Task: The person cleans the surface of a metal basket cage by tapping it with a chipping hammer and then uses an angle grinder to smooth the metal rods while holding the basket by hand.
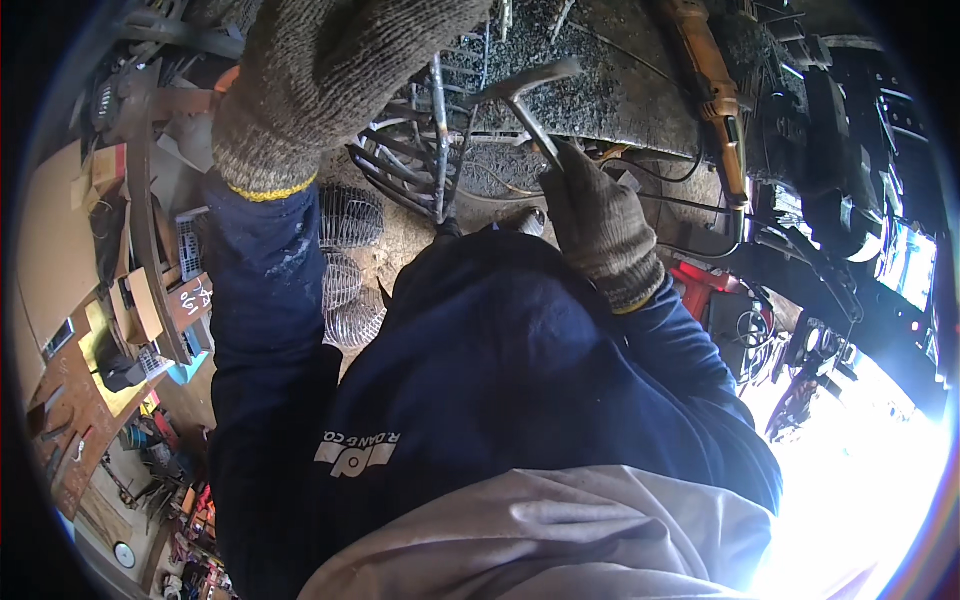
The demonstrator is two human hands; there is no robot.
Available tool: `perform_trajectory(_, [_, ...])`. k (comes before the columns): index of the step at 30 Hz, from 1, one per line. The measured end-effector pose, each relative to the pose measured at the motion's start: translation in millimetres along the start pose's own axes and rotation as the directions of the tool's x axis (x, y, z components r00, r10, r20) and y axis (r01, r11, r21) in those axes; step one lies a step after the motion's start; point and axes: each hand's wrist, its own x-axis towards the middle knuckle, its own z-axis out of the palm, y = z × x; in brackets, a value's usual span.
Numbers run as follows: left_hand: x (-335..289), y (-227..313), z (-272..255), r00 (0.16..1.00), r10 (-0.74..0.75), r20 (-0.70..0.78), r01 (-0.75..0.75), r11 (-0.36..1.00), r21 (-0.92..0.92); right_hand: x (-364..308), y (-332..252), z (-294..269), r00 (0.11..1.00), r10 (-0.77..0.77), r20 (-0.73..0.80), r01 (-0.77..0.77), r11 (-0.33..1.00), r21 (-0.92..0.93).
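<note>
My right hand (600, 220), in a grey knit glove, is closed around the metal handle of a chipping hammer (533, 125). The hammer's narrow head points up and away from me, close to a frame of bent metal rods (440, 140). At the upper left my left hand (340, 85), in a matching glove with a yellow cuff edge, is raised high and looks large. Its fingertips run past the top edge, so whether they grip anything is hidden. The rod frame stands between my hands, partly behind the left glove, at the edge of a dark, gritty work surface (630, 110).
An orange power tool (710, 90) lies at the right of the work surface, with a dark cable (690, 252) below it. Several round wire pieces (350, 218) rest on the floor beside my left arm. Farther left are cardboard (60, 260) and a cluttered brown table (75, 420).
</note>
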Motion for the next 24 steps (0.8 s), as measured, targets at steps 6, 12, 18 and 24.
perform_trajectory(6, [8.6,13.4,-4.2,0.994,-0.105,0.044,0.098,0.985,0.139,0.9,1.2,8.3,0.997,0.039,0.069,-0.023,0.977,-0.211])
perform_trajectory(12, [0.3,9.2,7.1,0.999,-0.045,-0.006,0.045,0.999,0.018,-3.1,0.4,3.7,0.986,-0.136,-0.095,0.121,0.981,-0.148])
perform_trajectory(18, [3.4,7.9,7.5,1.000,-0.006,0.028,0.002,0.991,0.135,-0.6,-1.1,1.9,0.990,-0.105,-0.093,0.091,0.986,-0.139])
perform_trajectory(24, [12.4,10.0,-9.5,0.972,-0.234,0.033,0.236,0.968,-0.086,1.8,9.2,8.8,0.995,-0.097,0.005,0.096,0.974,-0.208])
